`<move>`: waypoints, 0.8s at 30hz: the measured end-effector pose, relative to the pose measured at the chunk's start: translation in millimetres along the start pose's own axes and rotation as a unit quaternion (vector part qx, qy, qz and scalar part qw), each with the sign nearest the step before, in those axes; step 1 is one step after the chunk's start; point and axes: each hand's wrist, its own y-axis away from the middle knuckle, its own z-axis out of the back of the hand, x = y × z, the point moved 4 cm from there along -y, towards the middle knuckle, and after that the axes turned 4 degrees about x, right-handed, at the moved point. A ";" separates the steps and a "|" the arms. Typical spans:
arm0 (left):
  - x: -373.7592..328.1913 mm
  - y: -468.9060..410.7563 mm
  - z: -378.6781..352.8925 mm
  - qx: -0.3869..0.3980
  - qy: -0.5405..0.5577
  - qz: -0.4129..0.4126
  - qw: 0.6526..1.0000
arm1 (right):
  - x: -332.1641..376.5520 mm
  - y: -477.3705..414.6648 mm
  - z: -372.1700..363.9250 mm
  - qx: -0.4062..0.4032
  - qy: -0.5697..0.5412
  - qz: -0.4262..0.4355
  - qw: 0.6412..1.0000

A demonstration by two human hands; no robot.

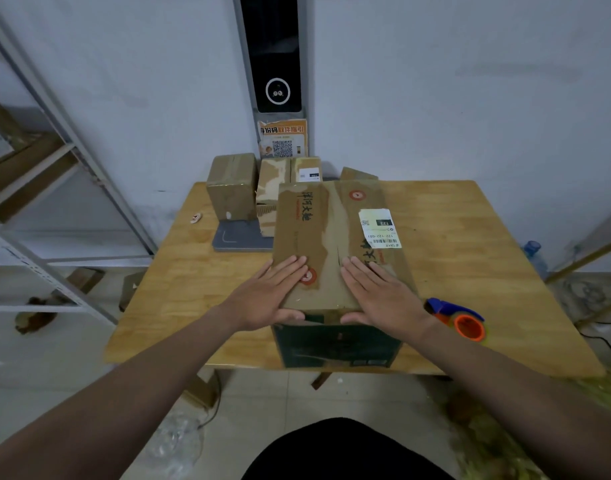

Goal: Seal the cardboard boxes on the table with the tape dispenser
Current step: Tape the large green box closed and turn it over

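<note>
Though set well back on the wooden table (pixel 179 292), two smaller cardboard boxes (pixel 232 192) at the left. Left hand (pixel 272 296) flat on the left top flap of the large cardboard box (pixel 331 233) at the table's near edge, fingers straight, gripping nothing; right hand (pixel 380 296) likewise on the right flap. Tape dispenser (pixel 459 320) lying just right of that wrist, untouched.

Left forearm (pixel 141 386) and right forearm (pixel 504 386) bare, extended forward, converging. Left hand (pixel 272 294): palm down, fingers straight and together, pointing away from the body, thumb spread along the near side. Right hand (pixel 380 294): same pose, mirrored. Hands level, apart.
</note>
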 end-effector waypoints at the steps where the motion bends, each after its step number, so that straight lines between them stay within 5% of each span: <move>1: 4.8 6.0 -2.1 -0.002 0.018 0.001 1.000 | -3.4 2.2 -1.6 -0.003 0.003 -0.007 1.000; 12: 31.1 23.5 2.8 0.076 0.096 -0.005 0.992 | -3.8 3.7 -2.5 -0.006 -0.003 -0.029 1.000; 20: 22.2 11.9 7.6 0.053 0.124 0.016 0.991 | -2.1 4.5 -0.9 -0.010 -0.005 -0.040 0.999; 24: 6.9 8.4 6.0 0.045 0.029 0.063 0.997 | -2.4 6.6 0.2 -0.006 -0.007 -0.050 0.999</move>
